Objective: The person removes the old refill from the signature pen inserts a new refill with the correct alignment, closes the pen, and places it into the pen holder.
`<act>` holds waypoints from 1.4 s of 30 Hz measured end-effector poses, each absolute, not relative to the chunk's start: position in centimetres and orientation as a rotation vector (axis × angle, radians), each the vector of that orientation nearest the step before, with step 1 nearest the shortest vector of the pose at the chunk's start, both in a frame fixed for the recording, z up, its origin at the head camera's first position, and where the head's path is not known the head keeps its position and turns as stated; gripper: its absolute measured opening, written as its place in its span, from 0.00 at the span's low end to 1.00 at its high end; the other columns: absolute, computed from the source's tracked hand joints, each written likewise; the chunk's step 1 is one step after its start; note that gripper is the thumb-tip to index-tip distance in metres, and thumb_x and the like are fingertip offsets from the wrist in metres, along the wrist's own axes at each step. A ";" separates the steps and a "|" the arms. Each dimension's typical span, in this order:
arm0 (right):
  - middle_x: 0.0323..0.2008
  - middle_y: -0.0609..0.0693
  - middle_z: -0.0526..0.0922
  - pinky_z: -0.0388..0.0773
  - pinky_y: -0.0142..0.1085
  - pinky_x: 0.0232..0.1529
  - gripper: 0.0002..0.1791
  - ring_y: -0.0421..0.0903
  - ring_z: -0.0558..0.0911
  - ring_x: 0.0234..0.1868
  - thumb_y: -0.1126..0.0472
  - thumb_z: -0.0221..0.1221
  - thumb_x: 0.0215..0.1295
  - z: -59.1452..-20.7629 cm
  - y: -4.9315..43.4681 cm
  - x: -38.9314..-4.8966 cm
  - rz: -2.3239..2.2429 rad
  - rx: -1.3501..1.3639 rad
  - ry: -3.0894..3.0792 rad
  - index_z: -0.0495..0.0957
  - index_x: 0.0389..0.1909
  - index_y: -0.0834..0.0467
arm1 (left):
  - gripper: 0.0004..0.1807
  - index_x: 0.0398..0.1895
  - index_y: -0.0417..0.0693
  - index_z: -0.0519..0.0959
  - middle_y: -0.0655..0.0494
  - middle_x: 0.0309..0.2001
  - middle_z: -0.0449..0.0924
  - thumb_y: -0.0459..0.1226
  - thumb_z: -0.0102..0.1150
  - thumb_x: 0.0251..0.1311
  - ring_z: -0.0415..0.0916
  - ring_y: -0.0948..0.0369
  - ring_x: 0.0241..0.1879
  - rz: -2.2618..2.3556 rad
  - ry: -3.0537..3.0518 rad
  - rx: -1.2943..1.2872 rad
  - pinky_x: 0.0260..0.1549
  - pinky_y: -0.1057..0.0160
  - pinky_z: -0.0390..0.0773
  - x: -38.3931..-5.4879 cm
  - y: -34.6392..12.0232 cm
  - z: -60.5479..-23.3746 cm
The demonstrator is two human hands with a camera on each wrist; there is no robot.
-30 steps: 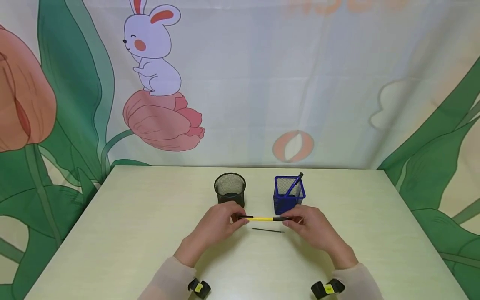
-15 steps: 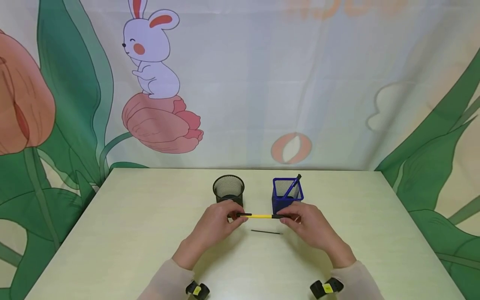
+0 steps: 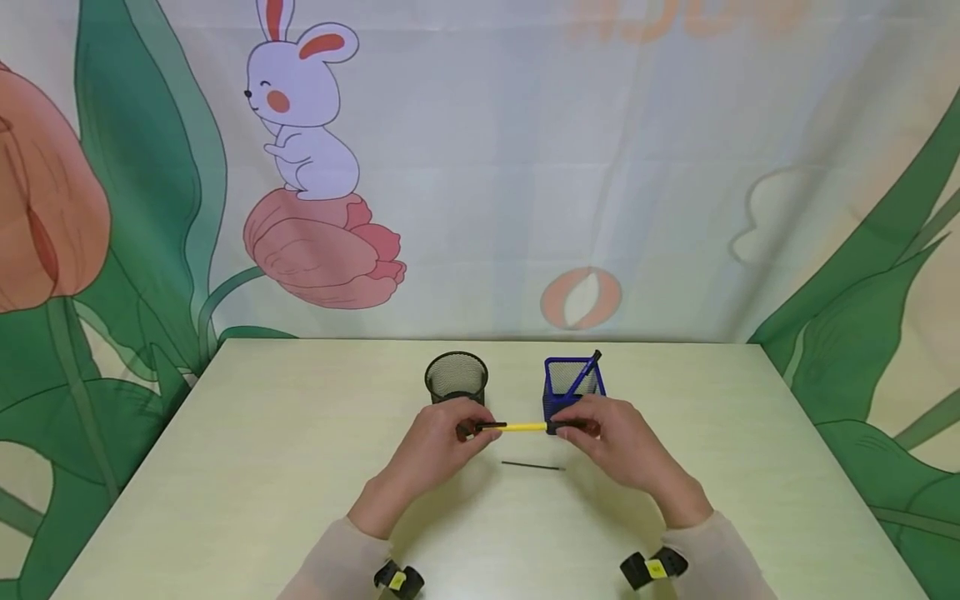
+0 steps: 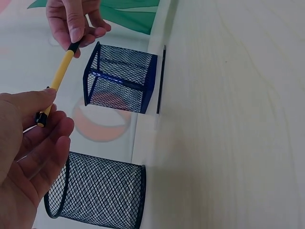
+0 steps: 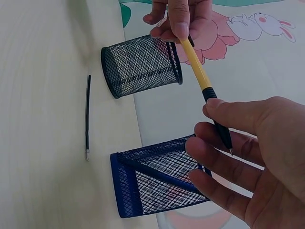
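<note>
A yellow ballpoint pen (image 3: 523, 427) with black ends is held level above the table between both hands. My left hand (image 3: 446, 437) pinches its clip end between thumb and fingers. At the other end my right hand (image 3: 618, 442) pinches the black grip (image 5: 208, 94), and the metal tip pokes out past the fingers in the right wrist view. Below the pen, a thin dark pen refill (image 3: 532, 466) with a pale metal tip (image 5: 87, 155) lies on the table.
A round black mesh pen holder (image 3: 457, 375) stands behind my left hand. Behind my right hand is a square blue mesh pen holder (image 3: 555, 400) with a dark blue pen (image 3: 585, 373) leaning in it. A printed cloth (image 3: 480, 167) hangs at the table's (image 3: 262, 417) back edge.
Both hands have risen slightly with the pen. The right fingers have shifted a little along the black grip toward the yellow barrel. The view has tilted slightly; the refill stays put.
</note>
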State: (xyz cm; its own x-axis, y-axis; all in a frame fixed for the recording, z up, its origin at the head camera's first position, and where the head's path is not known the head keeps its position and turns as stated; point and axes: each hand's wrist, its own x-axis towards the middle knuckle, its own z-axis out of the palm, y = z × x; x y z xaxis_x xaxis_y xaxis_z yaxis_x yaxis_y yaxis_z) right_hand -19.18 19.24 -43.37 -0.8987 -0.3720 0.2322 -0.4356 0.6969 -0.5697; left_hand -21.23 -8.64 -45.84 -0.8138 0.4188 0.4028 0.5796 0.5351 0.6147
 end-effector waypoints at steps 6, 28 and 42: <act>0.34 0.39 0.84 0.77 0.31 0.35 0.08 0.33 0.78 0.31 0.59 0.68 0.68 -42.7 19.3 -19.4 0.967 0.680 -2.812 0.89 0.46 0.50 | 0.04 0.38 0.55 0.87 0.66 0.34 0.84 0.40 0.73 0.62 0.77 0.70 0.29 -1.193 -2.574 -0.827 0.32 0.68 0.80 -21.2 -8.3 -45.4; 0.34 0.40 0.85 0.79 0.31 0.34 0.08 0.35 0.80 0.32 0.59 0.68 0.68 -40.9 19.2 -20.2 0.970 0.710 -2.808 0.88 0.46 0.52 | 0.05 0.40 0.53 0.87 0.63 0.35 0.86 0.39 0.72 0.63 0.81 0.69 0.28 -1.340 -2.519 -0.796 0.32 0.69 0.82 -21.9 -7.8 -44.1; 0.37 0.40 0.88 0.82 0.34 0.41 0.09 0.36 0.83 0.37 0.59 0.68 0.68 -39.9 19.1 -20.8 0.969 0.707 -2.801 0.89 0.47 0.53 | 0.04 0.39 0.54 0.86 0.61 0.34 0.86 0.40 0.72 0.64 0.82 0.67 0.30 -1.479 -2.477 -0.730 0.34 0.68 0.83 -22.5 -7.0 -42.8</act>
